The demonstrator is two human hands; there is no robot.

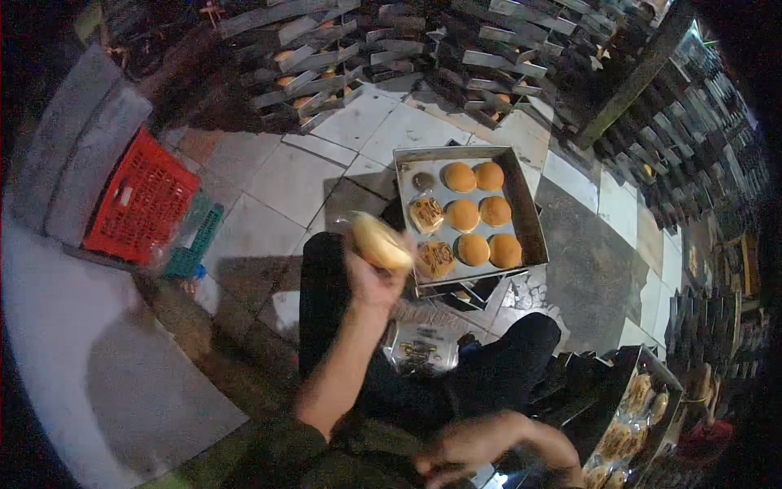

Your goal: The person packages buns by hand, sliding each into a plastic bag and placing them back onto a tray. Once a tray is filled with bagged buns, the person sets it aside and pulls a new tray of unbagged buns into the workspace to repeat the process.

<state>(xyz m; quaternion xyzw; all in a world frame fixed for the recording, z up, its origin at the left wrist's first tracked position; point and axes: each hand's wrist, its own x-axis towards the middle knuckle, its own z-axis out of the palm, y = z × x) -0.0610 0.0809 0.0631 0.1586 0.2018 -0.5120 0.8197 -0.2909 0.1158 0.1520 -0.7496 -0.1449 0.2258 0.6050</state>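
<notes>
My left hand (376,281) is closed around a pale golden bun (380,243), held up beside the tray's left edge. The bun is smeared by motion. A square metal tray (521,181) stands in front of me with plain round buns (463,216) in two columns and brown-patterned buns (436,259) along its left side. Low in the view, close to my body, is my right hand (452,450), its fingers blurred. A stack of clear printed plastic bags (422,349) lies between my legs, below the tray.
A red plastic crate (140,200) and a green basket (194,244) are at the left. Another tray (666,371) at the lower right contains wrapped buns (626,432). Stacked metal trays (399,49) line the far side and the right of the tiled floor (269,183).
</notes>
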